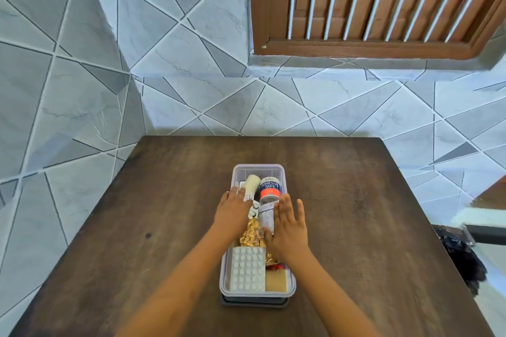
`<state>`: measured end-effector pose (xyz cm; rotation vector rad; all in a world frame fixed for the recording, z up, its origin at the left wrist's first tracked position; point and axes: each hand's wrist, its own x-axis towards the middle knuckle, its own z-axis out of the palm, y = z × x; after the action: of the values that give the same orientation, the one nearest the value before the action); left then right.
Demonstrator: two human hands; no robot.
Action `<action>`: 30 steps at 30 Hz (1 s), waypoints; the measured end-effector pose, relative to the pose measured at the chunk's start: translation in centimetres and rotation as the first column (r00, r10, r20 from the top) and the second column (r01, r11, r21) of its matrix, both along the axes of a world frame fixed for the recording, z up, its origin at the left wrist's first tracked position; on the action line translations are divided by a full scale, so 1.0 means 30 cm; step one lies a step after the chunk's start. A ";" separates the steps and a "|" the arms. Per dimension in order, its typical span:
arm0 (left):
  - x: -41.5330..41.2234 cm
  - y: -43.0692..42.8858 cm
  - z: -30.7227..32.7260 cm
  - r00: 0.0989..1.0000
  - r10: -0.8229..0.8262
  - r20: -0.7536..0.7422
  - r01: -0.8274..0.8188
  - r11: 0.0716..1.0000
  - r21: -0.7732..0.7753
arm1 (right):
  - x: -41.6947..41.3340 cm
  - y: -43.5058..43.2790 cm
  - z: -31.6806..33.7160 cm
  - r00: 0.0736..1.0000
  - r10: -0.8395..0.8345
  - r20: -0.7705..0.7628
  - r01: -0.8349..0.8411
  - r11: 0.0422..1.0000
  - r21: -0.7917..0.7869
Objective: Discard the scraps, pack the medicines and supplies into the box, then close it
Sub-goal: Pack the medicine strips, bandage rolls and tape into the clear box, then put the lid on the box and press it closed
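Head view: open box holds adhesive tape, tablet strip

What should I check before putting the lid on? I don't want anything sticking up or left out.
1. Supplies inside the box: ok; adhesive tape, blister pack and gold foil pack are in it.
2. Table free of loose items: ok.
3. Contents below the rim: cannot tell.
4. Lid at hand: ok, it seems to lie under the box.
5. Hands free: ok; left hand and right hand lie open over the contents.
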<state>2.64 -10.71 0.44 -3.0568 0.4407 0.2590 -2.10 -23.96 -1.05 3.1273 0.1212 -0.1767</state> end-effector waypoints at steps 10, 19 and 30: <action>-0.127 0.102 0.027 0.909 0.408 -0.081 -0.386 0.754 -0.531 | -0.062 -0.058 -0.024 0.994 -0.111 0.012 0.092 0.877 0.472; -0.189 0.104 0.018 0.805 0.501 -0.318 -0.591 0.633 -0.499 | -0.120 -0.068 0.000 0.956 -0.249 -0.155 0.268 0.526 0.807; -0.164 0.439 0.092 0.740 0.618 -0.266 -0.650 0.552 -0.523 | -0.072 0.265 0.077 0.985 -0.103 -0.137 0.169 0.436 0.884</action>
<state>-2.27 2.46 3.21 -3.6922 -0.8138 0.2495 -4.27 -16.02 1.25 4.2391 -0.0880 -0.2937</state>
